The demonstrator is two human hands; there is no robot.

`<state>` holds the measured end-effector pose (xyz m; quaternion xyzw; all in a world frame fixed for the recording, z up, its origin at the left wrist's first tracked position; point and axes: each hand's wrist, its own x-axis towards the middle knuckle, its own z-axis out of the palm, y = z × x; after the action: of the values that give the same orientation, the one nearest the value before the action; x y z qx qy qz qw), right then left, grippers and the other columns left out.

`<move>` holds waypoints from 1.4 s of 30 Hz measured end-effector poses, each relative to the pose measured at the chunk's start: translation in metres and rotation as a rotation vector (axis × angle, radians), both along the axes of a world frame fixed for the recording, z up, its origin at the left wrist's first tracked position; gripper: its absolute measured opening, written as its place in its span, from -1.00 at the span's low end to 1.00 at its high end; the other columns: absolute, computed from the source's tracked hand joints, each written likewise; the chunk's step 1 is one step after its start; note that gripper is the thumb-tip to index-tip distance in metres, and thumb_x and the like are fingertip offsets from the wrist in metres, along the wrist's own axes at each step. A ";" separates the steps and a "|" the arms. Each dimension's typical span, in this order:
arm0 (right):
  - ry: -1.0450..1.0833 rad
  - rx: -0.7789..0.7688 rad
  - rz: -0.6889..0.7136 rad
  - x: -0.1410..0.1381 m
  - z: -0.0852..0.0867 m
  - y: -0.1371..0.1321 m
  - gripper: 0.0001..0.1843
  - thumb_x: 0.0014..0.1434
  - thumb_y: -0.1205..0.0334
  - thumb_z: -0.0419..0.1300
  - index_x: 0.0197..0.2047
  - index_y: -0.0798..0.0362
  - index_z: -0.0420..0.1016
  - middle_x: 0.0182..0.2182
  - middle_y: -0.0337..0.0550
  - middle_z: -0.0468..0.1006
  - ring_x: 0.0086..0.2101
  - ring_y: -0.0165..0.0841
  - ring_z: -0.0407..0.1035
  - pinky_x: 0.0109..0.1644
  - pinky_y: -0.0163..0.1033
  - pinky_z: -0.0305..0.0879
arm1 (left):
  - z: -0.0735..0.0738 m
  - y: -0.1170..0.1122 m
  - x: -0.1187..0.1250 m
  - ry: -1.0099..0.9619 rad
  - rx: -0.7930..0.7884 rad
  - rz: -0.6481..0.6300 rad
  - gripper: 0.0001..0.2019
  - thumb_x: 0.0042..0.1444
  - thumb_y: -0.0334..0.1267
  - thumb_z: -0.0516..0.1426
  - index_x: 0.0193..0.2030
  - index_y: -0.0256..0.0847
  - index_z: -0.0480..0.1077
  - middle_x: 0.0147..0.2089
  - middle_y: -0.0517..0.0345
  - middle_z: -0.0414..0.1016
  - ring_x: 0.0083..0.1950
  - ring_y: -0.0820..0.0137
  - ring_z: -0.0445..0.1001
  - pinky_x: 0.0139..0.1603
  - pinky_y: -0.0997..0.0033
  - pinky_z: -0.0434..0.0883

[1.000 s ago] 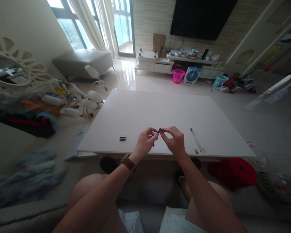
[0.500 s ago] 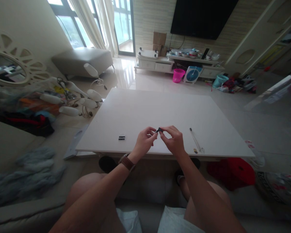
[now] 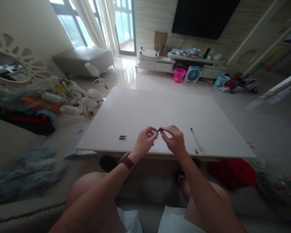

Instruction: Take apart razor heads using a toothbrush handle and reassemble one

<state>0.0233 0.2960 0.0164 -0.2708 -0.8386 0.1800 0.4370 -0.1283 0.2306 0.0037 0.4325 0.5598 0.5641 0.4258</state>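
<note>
Between my fingertips is a small dark piece (image 3: 159,129) with a shiny part, too small to name. My left hand (image 3: 146,139) pinches its left end, and a brown-strapped watch (image 3: 127,161) is on that wrist. On the other side my right hand (image 3: 174,139) grips the piece between thumb and fingers. Both hands are above the near edge of the white table (image 3: 160,106). Left of them lies a small clear pack with black strips (image 3: 122,137). A thin clear tube with a dark end (image 3: 195,137) rests to the right, beside a small black-and-yellow piece (image 3: 196,151).
A lamp with several white shades (image 3: 89,102) stands by the table's left side. On the floor to the right is a red stool-like object (image 3: 235,173). Beyond the table are a pink basket (image 3: 179,75), a blue-and-white fan (image 3: 193,74) and a low cabinet (image 3: 150,64).
The view has shifted very slightly. Both hands stay in nearly the same place, and the dark piece between them is turned a little.
</note>
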 end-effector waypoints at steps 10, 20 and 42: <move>0.029 -0.055 -0.046 -0.002 -0.003 -0.001 -0.90 0.24 0.32 0.26 -0.19 -0.04 0.58 -0.34 -0.18 0.59 -0.27 -0.27 0.40 -0.17 -0.14 0.36 | -0.002 0.001 0.001 0.014 -0.007 0.002 -0.76 0.11 -0.11 0.21 -0.19 -0.24 0.41 -0.44 0.26 0.41 -0.61 0.59 0.35 -0.68 0.63 0.24; 0.019 -0.051 -0.039 -0.002 -0.003 -0.002 -0.87 0.24 0.31 0.25 -0.15 -0.03 0.59 -0.31 -0.18 0.60 -0.25 -0.28 0.42 -0.17 -0.14 0.38 | -0.001 -0.002 0.003 0.017 -0.013 0.013 -0.76 0.10 -0.12 0.21 -0.20 -0.24 0.40 -0.43 0.27 0.39 -0.61 0.58 0.35 -0.67 0.62 0.24; 0.713 -1.038 0.023 -0.027 -0.018 -0.007 -0.76 0.07 0.05 0.33 -0.23 0.01 0.57 -0.29 -0.18 0.62 -0.27 -0.34 0.48 -0.34 -0.32 0.30 | -0.004 0.003 0.018 -0.158 0.092 0.002 -0.74 0.19 -0.03 0.18 -0.19 -0.19 0.33 -0.32 0.27 0.32 -0.52 0.58 0.38 -0.55 0.56 0.31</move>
<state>-0.0033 0.2893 -0.0016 -0.3619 -0.4477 0.6474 0.4995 -0.1105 0.2334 -0.0004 0.4051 0.4985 0.6219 0.4479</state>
